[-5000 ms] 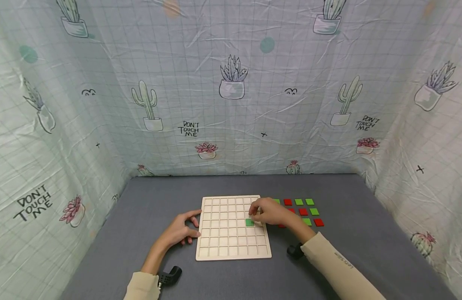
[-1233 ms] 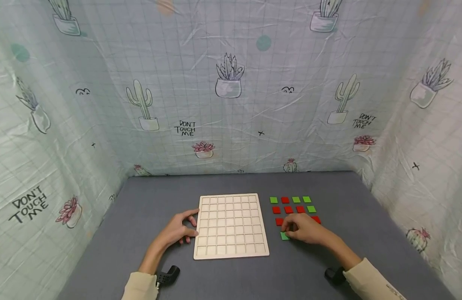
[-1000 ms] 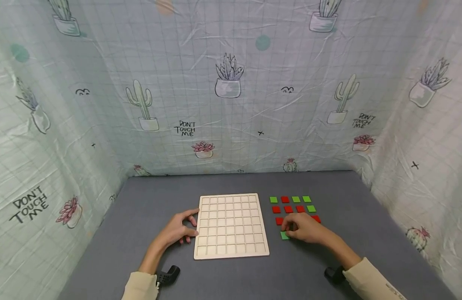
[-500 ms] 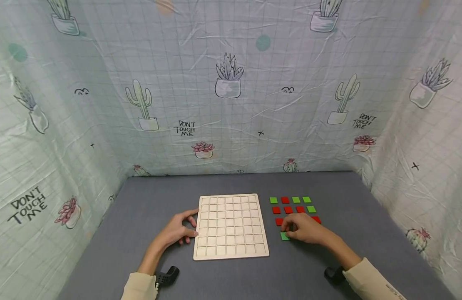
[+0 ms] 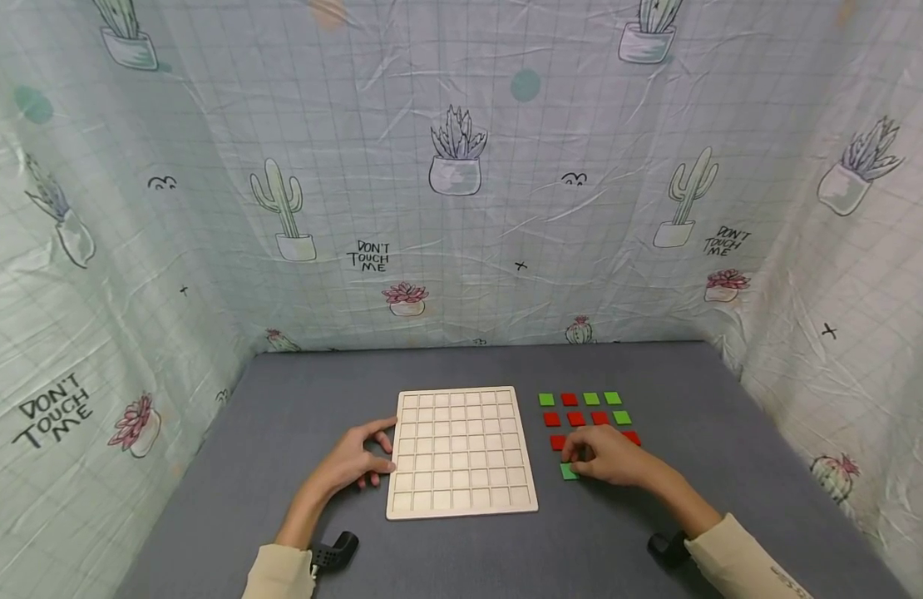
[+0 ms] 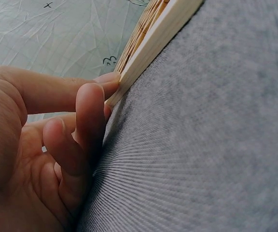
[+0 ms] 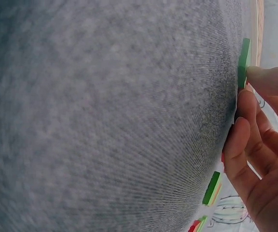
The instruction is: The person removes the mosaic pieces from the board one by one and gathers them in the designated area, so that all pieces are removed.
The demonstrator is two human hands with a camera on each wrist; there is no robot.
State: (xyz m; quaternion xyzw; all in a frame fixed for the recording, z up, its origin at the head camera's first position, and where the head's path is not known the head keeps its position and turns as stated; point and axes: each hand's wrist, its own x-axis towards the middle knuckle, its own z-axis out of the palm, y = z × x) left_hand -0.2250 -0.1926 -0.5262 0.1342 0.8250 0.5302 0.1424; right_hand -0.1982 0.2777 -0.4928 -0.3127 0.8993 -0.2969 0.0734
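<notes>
My left hand (image 5: 349,456) is at the left edge of a pale wooden grid board (image 5: 461,452), its index finger and thumb apart and touching the edge. In the left wrist view the other fingers bend loosely beside the board's side (image 6: 153,48). The board's cells hold no tiles. Right of the board, my right hand (image 5: 609,454) has curled fingers, with thumb and index finger at the corner of a green square tile (image 5: 567,472) flat on the table. The thumb touches that tile (image 7: 243,63) in the right wrist view. The hand covers part of the tile rows.
Several red and green tiles lie in rows beyond my right hand, among them a red tile (image 5: 570,399) and a green tile (image 5: 613,398). Beneath everything is a dark grey tabletop (image 5: 461,561). A printed curtain (image 5: 506,225) encloses the back and sides.
Five seconds ago my right hand was over the board, where a green tile lay. It moved right, off the board, to the green tile on the table. Over the last second both hands stay still.
</notes>
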